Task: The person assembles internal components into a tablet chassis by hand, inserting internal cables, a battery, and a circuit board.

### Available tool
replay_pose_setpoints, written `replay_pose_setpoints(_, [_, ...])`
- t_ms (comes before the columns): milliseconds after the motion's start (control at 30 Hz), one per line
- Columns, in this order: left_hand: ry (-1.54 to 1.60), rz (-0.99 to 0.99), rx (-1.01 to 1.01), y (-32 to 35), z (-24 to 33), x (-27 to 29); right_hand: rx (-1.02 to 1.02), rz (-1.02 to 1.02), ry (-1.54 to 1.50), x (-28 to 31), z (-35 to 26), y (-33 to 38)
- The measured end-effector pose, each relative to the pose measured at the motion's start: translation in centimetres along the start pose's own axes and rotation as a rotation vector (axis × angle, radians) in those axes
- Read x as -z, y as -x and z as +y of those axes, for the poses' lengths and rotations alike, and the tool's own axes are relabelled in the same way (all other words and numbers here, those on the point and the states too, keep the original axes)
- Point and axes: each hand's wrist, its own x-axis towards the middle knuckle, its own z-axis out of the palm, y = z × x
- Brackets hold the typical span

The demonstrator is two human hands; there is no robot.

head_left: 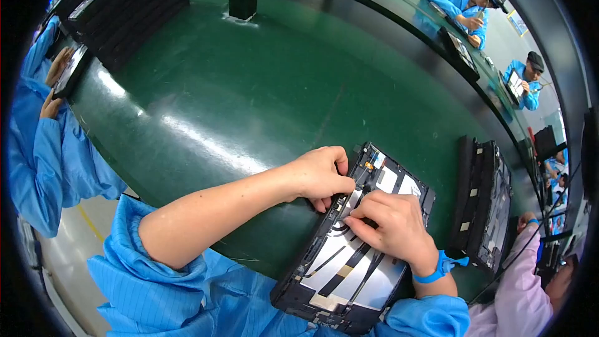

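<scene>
Opened tablet (352,262): lies back-side up on the green desk (249,100) near its front edge, showing a silver inner plate and black flat cables.
Right hand (390,224): fingers curled together, tips pressing on a black cable at the tablet's middle.
Left hand (321,175): fingers bent, pinching the tablet's left edge.
Around: stack of black tablet frames (483,203) just beside, on the right.

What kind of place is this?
Probably an electronics assembly line: both hands work on an opened tablet on a long green bench, with stacked trays and blue-coated workers nearby.
</scene>
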Motion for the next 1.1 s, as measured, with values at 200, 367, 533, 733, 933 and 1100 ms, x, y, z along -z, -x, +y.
replay_pose_setpoints(200, [0.024, -0.005, -0.048, -0.4, -0.1, -0.3, 0.063, -0.270, 0.431, 2.2, -2.7, -2.9])
replay_pose_setpoints(367, [0.039, 0.021, -0.044, 0.0, -0.1, -0.4, 0.096, -0.327, 0.391, 2.8, -1.2, -4.0])
replay_pose_setpoints(533, [0.015, 0.022, -0.054, 0.2, 0.0, -0.4, 0.073, -0.205, 0.442, 3.8, 0.8, -4.1])
replay_pose_setpoints(733, [0.024, 0.024, -0.067, 0.2, -0.2, -0.2, 0.055, -0.161, 0.513, 3.4, 1.6, -2.5])
replay_pose_setpoints(933, [-0.010, 0.024, -0.031, 0.1, 0.1, -0.5, -0.205, -0.165, -0.258, 3.7, 3.7, -2.8])
replay_pose_setpoints(1100, [-0.019, 0.044, -0.024, 0.1, -0.1, -0.7, -0.188, -0.309, -0.203, 2.7, 4.2, -3.9])
